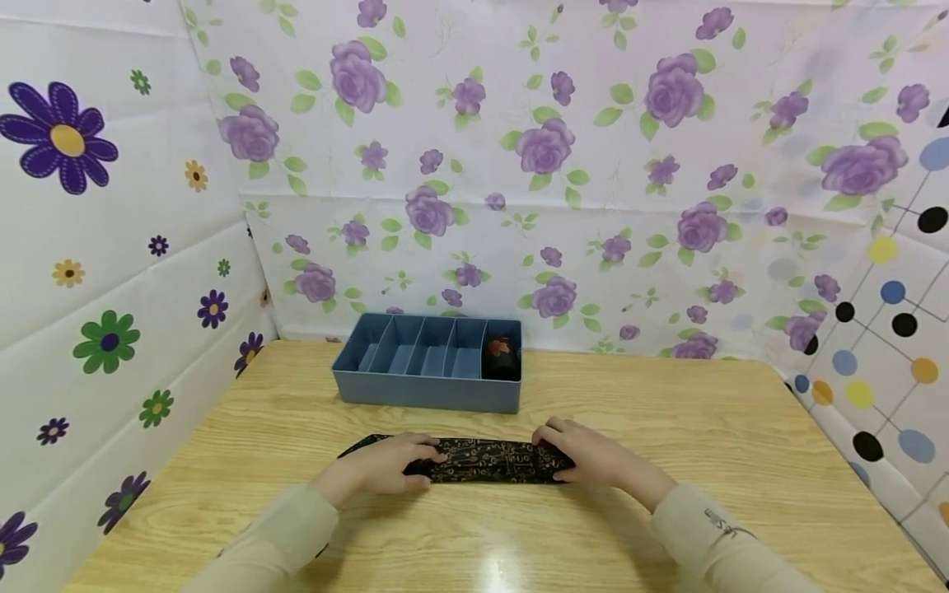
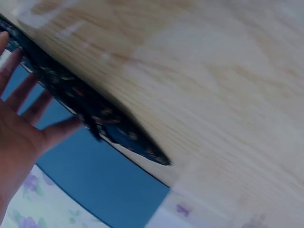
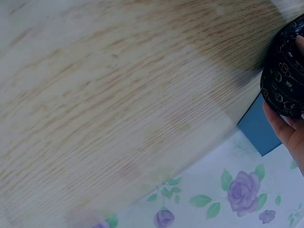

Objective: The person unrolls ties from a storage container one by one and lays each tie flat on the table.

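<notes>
A black necktie [image 1: 482, 461] with a small gold-toned pattern lies stretched sideways on the table in the head view. Its pointed tip shows in the left wrist view, where the tie [image 2: 109, 118] runs diagonally. My left hand [image 1: 385, 463] rests over the tie's left part. Its fingers are spread and fairly straight in the left wrist view. At the right end, my right hand [image 1: 589, 453] grips the tie, fingers on the far side and thumb on the near side. In the right wrist view this end [image 3: 285, 78] looks rounded and bunched, partly covered by the fingers.
Behind the tie stands a blue-grey divided box [image 1: 426, 392] with several compartments. Its rightmost one holds a rolled black item [image 1: 500, 356] with an orange-red leaf design. Flower-patterned sheets [image 1: 474, 148] hang behind the wooden table [image 1: 630, 395] and at its left.
</notes>
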Tool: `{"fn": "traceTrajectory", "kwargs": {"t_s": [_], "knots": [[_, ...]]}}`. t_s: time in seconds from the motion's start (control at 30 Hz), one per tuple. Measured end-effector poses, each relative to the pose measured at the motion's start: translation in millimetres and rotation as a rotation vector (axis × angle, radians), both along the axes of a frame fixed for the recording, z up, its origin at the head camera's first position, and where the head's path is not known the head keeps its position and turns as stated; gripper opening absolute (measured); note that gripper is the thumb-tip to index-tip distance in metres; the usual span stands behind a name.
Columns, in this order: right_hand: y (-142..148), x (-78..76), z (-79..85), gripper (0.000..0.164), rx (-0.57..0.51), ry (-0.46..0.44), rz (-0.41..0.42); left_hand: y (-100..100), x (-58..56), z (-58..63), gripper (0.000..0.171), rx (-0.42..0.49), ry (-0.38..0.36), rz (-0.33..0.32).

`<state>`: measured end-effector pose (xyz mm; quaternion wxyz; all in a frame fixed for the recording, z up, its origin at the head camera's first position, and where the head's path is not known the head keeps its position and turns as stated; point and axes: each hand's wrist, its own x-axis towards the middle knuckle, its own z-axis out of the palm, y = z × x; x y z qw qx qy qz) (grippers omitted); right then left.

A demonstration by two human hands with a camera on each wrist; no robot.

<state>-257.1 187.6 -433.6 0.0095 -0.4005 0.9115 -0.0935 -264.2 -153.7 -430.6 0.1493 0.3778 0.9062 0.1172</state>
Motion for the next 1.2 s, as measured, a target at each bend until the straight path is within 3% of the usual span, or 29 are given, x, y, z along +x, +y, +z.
{"fn": "traceTrajectory", "kwargs": {"t_s": [0.2,0.4,0.6,0.73,0.93,1.2], "knots": [[0.1,-0.3,-1.1,0.049,0.000,-0.012,-0.007,22.9,2.8,2.5,0.028,-0.053,0.153,0.034],[0.3,-1.5,-4.1,0.051,0.001,-0.008,-0.008,48.8,3.0,-4.7,0.030,-0.073,0.252,-0.046],[1.7,-2.7,-7.3,0.047,-0.002,-0.001,-0.004,72.6,4.5,-8.3,0.050,-0.075,0.211,-0.121],[2.2,-2.4,-6.6,0.047,-0.010,-0.003,0.000,82.8,6.1,-6.2,0.061,-0.130,0.175,-0.164],[3.1,-3.1,-1.6,0.049,0.014,0.001,0.037,91.3,5.2,-2.9,0.056,-0.155,0.166,-0.192],[8.2,-3.9,-1.0,0.042,0.030,0.032,0.055,97.6,2.3,-4.4,0.052,-0.156,0.147,-0.171]]}}
